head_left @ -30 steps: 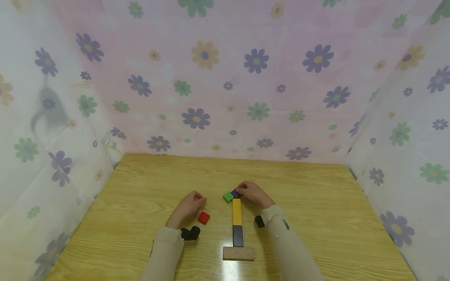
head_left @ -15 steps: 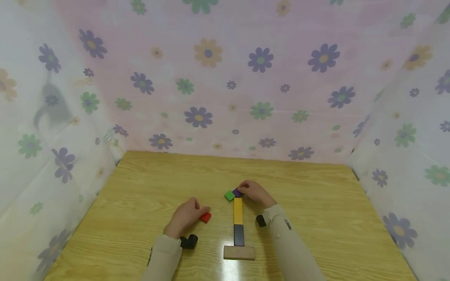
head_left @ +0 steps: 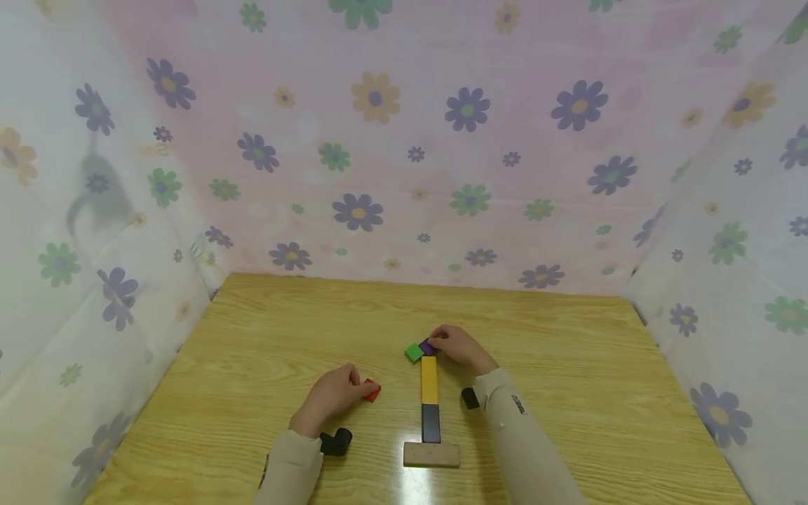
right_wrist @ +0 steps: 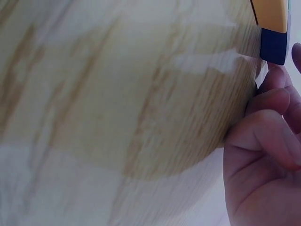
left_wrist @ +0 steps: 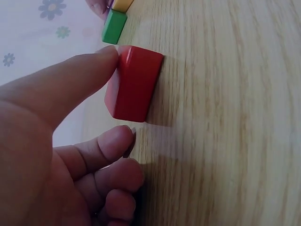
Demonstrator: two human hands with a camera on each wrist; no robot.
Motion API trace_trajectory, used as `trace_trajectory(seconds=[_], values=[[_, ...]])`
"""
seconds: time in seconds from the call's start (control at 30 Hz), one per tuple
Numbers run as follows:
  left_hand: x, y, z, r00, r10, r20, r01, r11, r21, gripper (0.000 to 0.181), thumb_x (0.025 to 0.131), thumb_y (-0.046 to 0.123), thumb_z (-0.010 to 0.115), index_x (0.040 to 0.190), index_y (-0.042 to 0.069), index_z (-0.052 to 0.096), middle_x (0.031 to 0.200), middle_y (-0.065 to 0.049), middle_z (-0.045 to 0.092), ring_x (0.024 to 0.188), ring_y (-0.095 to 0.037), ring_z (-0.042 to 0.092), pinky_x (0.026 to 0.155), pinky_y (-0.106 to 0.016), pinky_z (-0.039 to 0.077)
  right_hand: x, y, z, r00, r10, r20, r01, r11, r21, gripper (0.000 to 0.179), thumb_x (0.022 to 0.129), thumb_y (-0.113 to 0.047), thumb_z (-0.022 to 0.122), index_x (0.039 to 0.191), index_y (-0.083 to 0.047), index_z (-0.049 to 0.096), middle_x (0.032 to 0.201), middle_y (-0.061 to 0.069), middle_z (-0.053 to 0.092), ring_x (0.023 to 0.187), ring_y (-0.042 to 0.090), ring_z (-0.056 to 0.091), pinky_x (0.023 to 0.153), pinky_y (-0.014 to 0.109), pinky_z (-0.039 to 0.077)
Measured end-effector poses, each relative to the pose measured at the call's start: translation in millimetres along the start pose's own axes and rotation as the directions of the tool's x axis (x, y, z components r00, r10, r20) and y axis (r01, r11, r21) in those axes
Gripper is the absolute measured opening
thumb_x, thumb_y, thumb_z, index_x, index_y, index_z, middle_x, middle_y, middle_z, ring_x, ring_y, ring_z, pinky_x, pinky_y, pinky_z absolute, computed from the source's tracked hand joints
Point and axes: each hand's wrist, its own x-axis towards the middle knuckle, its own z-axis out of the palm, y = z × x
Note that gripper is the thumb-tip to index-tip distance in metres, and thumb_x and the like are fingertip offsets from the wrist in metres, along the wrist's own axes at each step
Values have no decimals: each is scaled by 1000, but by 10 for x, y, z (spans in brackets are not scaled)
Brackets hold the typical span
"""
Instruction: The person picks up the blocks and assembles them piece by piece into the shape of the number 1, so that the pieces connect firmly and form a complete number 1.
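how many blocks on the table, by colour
red block: 1
green block: 1
purple block: 1
yellow block: 1
dark navy block: 1
plain wood block: 1
Total: 6

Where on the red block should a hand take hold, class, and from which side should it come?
Pinch the red block across its two short opposite side faces, coming from above on the left: it lies flat on the table, and the left hand already touches one face.

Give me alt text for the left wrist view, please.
A left hand touches a red block on a wooden table, thumb against its edge. A green block lies farther off, near the top.
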Motion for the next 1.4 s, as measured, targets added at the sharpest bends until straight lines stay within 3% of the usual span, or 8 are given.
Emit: trace_trajectory(seconds=[0.47, 0.7, 0.93, 1.17, 1.4], values=[[-29, -19, -22, 999, 9, 54, -6, 999, -48, 35, 77, 46, 64, 78, 13, 50, 65, 0, 44, 56, -15, 38, 50, -27, 30, -10, -4, 2, 1000, 5, -11, -5, 1000, -5, 21, 90, -25, 52, 101, -10, 61, 95, 0, 58, 83, 16, 50, 75, 33, 41], [-56, -50, -52, 992, 62, 107, -51, 993, -105, 31, 76, 39, 68, 81, 13, 51, 65, 0, 41, 58, -15, 39, 51, -28, 31, -10, 0, 13, 1000, 13, -11, -13, 1000, -7, 21, 91, -24, 51, 102, -9, 61, 95, 1, 58, 83, 16, 50, 75, 32, 41], [-84, -46, -71, 985, 50, 163, -25, 989, -149, 27, 77, 33, 69, 84, 13, 53, 65, -1, 40, 58, -17, 39, 50, -29, 30, -29, 26, 31, 1000, -9, -3, 8, 1000, -29, 22, 93, -20, 47, 104, -7, 60, 99, 2, 58, 87, 15, 51, 78, 35, 41], [-81, -46, -66, 987, 64, 150, -40, 986, -159, 24, 77, 31, 69, 84, 13, 54, 64, -1, 41, 58, -16, 39, 50, -28, 30, -40, 13, 29, 1000, -1, -23, 1, 1000, -12, 21, 93, -16, 45, 103, -6, 61, 100, 4, 58, 92, 18, 52, 84, 37, 40], [-51, -59, -76, 989, 61, 131, -43, 990, -132, 25, 76, 33, 69, 82, 14, 54, 63, 1, 39, 57, -15, 38, 50, -27, 30, -14, -19, 8, 1000, -4, -22, 4, 1000, -17, 20, 93, -16, 44, 102, -7, 61, 98, 3, 58, 88, 17, 51, 81, 37, 41]])
